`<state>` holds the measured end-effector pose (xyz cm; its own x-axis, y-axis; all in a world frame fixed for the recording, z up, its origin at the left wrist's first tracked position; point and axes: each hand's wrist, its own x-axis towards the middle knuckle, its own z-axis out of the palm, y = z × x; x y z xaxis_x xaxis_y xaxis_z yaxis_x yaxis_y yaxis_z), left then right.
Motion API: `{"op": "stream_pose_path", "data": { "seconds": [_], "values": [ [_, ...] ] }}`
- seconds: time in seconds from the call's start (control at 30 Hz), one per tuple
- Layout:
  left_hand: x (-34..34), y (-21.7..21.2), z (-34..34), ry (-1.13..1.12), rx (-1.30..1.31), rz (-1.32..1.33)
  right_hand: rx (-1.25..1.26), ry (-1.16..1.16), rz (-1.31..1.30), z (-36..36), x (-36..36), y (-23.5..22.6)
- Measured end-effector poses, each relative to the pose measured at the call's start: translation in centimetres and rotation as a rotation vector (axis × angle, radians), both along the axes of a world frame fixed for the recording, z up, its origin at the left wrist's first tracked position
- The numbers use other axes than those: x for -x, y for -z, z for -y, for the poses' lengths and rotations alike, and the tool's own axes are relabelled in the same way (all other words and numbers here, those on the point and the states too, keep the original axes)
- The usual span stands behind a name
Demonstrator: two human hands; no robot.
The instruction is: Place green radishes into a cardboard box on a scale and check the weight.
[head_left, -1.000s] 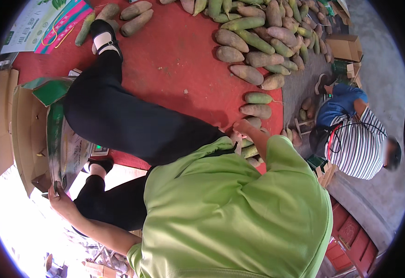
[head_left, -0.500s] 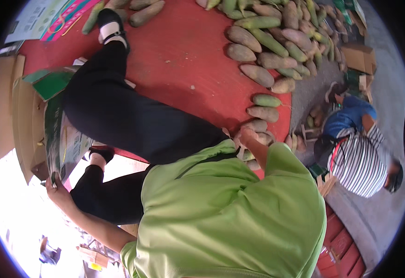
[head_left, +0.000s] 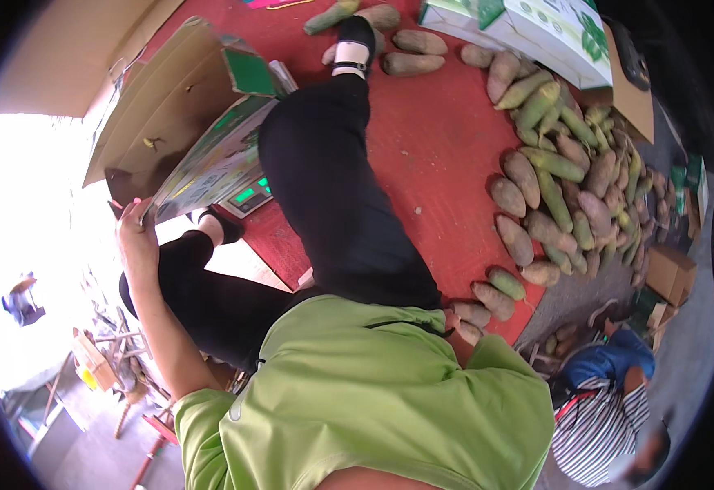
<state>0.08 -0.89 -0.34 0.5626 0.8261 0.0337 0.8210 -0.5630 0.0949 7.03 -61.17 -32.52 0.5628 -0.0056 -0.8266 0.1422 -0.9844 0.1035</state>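
Note:
My left hand (head_left: 136, 245) is closed on the edge of an open cardboard box (head_left: 218, 167), which has a printed green and white side and a brown inside. The box stands tilted beside my leg, over a weighing scale (head_left: 247, 196) with a lit green display. My right hand (head_left: 453, 325) is low beside my hip, mostly hidden by my green shirt. It is next to a short row of radishes (head_left: 492, 300), brownish and green; its fingers do not show well enough to tell whether it holds one.
A large heap of radishes (head_left: 569, 180) covers the right of the red surface (head_left: 422, 163). A white and green carton (head_left: 553, 41) stands behind it. A few radishes (head_left: 414, 64) lie near my foot. A person in a striped top (head_left: 590, 441) is at the lower right.
The view has turned, so the radish heap sits lower and the white and green carton now shows. My left hand still holds the box edge; the scale's display has come into sight.

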Motion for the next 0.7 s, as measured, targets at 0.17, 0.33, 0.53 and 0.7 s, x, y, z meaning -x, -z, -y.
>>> {"op": "stream_pose_path", "data": {
  "seconds": [0.17,0.33,0.53,0.7],
  "values": [
    [-0.6,0.0,-0.1,-0.036,-0.033,-0.046,-0.085,-0.072,0.027,6.8,-3.2,-2.0],
    [-0.9,-0.5,0.2,-0.046,-0.018,-0.031,-0.162,-0.093,0.058,11.2,-6.2,-2.1],
    [-0.6,-0.6,0.3,0.007,-0.062,-0.035,-0.248,-0.100,0.110,6.1,-4.6,-3.7],
    [-0.9,-0.6,0.5,0.033,-0.077,-0.022,-0.317,-0.082,0.167,7.9,-4.5,-5.2]
  ]
}}
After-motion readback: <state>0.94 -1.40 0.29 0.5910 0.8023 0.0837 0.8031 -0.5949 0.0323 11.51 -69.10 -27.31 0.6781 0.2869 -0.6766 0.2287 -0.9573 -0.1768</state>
